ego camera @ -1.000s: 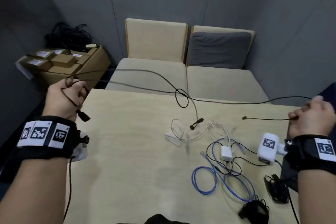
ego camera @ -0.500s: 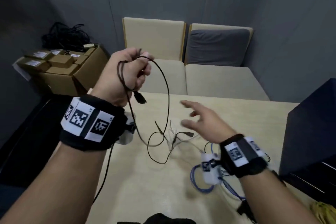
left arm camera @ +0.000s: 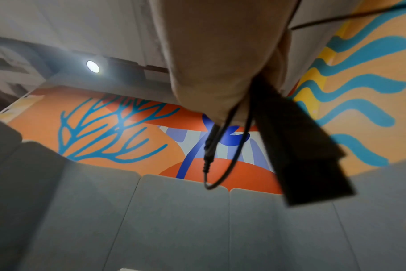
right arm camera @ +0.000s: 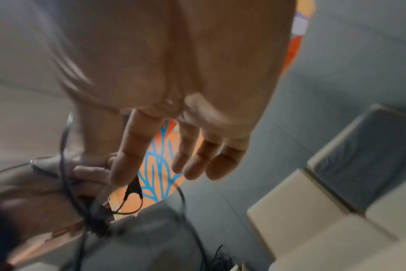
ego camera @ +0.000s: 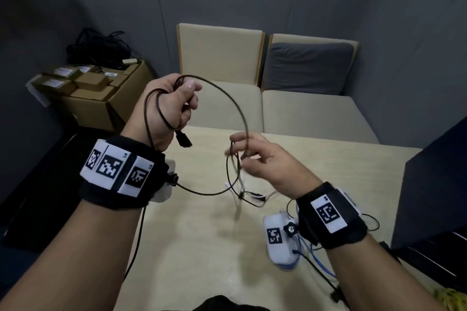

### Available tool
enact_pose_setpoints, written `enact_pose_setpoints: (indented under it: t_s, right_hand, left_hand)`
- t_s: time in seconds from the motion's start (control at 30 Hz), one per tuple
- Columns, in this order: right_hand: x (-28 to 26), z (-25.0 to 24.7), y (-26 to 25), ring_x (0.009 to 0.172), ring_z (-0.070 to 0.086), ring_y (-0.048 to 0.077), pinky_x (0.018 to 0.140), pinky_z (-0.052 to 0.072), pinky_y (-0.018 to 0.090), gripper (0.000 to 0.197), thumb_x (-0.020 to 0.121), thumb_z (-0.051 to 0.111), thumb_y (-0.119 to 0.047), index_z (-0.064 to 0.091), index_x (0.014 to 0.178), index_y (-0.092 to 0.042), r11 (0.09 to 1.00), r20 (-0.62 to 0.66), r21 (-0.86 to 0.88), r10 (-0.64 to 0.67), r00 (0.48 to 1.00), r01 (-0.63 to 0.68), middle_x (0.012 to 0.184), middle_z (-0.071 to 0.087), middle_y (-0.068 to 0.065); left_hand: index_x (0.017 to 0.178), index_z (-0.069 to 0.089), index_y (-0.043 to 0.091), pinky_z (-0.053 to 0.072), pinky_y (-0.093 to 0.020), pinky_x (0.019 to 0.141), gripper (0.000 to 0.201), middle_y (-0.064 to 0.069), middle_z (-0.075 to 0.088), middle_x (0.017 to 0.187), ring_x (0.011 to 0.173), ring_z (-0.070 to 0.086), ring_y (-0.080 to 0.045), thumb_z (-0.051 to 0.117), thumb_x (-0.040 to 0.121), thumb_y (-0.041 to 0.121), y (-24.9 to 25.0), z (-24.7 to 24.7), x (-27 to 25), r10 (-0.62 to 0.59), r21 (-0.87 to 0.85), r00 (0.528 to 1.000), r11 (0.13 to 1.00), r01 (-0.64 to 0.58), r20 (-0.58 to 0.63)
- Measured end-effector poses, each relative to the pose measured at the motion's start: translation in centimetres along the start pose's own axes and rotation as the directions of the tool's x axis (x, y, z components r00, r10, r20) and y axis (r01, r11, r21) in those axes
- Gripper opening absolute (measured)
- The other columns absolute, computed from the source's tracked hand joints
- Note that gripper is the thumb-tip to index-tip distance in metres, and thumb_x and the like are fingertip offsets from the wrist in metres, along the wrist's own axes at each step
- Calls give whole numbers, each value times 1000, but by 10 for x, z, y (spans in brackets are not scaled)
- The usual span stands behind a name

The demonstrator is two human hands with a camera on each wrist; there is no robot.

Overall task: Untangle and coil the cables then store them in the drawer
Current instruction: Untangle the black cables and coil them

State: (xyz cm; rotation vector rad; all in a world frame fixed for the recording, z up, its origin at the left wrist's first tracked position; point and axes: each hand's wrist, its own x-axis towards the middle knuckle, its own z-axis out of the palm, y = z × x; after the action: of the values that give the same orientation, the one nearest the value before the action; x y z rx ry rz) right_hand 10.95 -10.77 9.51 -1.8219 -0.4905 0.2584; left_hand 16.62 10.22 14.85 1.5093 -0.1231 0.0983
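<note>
My left hand (ego camera: 177,103) is raised over the table's far left and grips several loops of a thin black cable (ego camera: 235,106). A black plug (ego camera: 184,140) dangles below that fist; in the left wrist view this plug (left arm camera: 301,146) hangs large under the palm. From the fist the cable arcs right and down to my right hand (ego camera: 242,154), whose loosely bent fingers (right arm camera: 132,146) touch it without a clear pinch. Below, the cable sags in a loop onto the table (ego camera: 202,247).
A white cable (ego camera: 252,195) and a blue cable (ego camera: 318,260) lie on the table's right part, partly behind my right wrist. A dark cabinet (ego camera: 434,184) stands at the right. A beige sofa (ego camera: 290,113) is behind the table, with cardboard boxes (ego camera: 101,98) at the back left.
My right hand let go of the stretched cable, swung left and now touches the hanging part. My left hand moved right and up with the loops.
</note>
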Motion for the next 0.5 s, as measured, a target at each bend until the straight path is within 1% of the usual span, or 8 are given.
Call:
enact_pose_setpoints:
  t_s: [0.07, 0.13, 0.17, 0.2, 0.3, 0.37, 0.43, 0.5]
  right_hand:
    - [1, -6, -7, 97, 55, 12, 79, 42, 20, 5, 84, 70, -32, 71, 81, -36, 978, -68, -208, 9, 998, -23, 122, 54, -11]
    - [2, -14, -12, 88, 58, 15, 78, 48, 28, 6, 89, 67, -21, 72, 86, -21, 963, -225, -267, -20, 974, -42, 106, 63, -10]
    - [2, -19, -14, 83, 59, 17, 78, 50, 29, 6, 89, 66, -20, 72, 91, -21, 964, -258, -262, -20, 966, -50, 99, 65, -10]
    - [1, -23, -17, 82, 59, 16, 78, 51, 27, 11, 88, 67, -20, 70, 98, -25, 963, -229, -262, 5, 973, -67, 97, 66, -11]
    - [4, -15, -15, 86, 61, 11, 72, 48, 16, 48, 81, 75, -27, 56, 125, -34, 900, 59, -404, 204, 977, -164, 112, 60, -15]
    - [9, 2, -1, 87, 60, 10, 71, 44, 17, 56, 78, 76, -37, 52, 128, -35, 850, 101, -493, 267, 958, -185, 114, 55, -12]
    - [17, 17, 17, 88, 54, 10, 80, 44, 24, 41, 84, 69, -44, 57, 122, -33, 825, -58, -517, 231, 971, -227, 109, 50, -7]
    - [24, 20, 30, 96, 52, 12, 87, 44, 32, 31, 93, 56, -46, 57, 120, -33, 777, -231, -537, 240, 943, -329, 110, 48, -3]
  left_hand:
    - [83, 56, 13, 16, -16, 39, 24, 1, 50, 60, 34, 28, -6, 39, 100, 8, -5, 2, 0, -17, 35, 1000, 999, 17, -13]
    - [86, 56, 13, 18, -16, 38, 22, -2, 54, 67, 33, 29, -5, 40, 99, 7, -11, 5, -1, -50, 117, 999, 992, 49, 10]
    - [88, 57, 13, 19, -16, 37, 21, -3, 56, 70, 33, 30, -5, 41, 99, 7, -16, 8, -2, -71, 150, 997, 986, 66, 30]
    - [91, 58, 12, 20, -16, 37, 19, -3, 58, 72, 33, 30, -5, 41, 99, 8, -20, 10, -3, -94, 166, 994, 983, 85, 48]
    - [97, 59, 10, 21, -17, 37, 19, -2, 59, 73, 34, 31, -6, 40, 100, 10, -26, 20, -5, -120, 124, 990, 986, 110, 74]
    - [95, 59, 11, 21, -18, 37, 20, 0, 59, 70, 34, 31, -6, 40, 100, 11, -25, 26, -4, -110, 96, 990, 990, 101, 88]
    - [93, 59, 13, 19, -19, 38, 20, 2, 60, 68, 34, 30, -6, 41, 100, 13, -22, 29, -2, -100, 75, 989, 993, 92, 110]
    - [93, 59, 12, 17, -21, 41, 20, 4, 61, 66, 34, 29, -6, 41, 100, 12, -20, 28, 0, -87, 34, 988, 996, 83, 131]
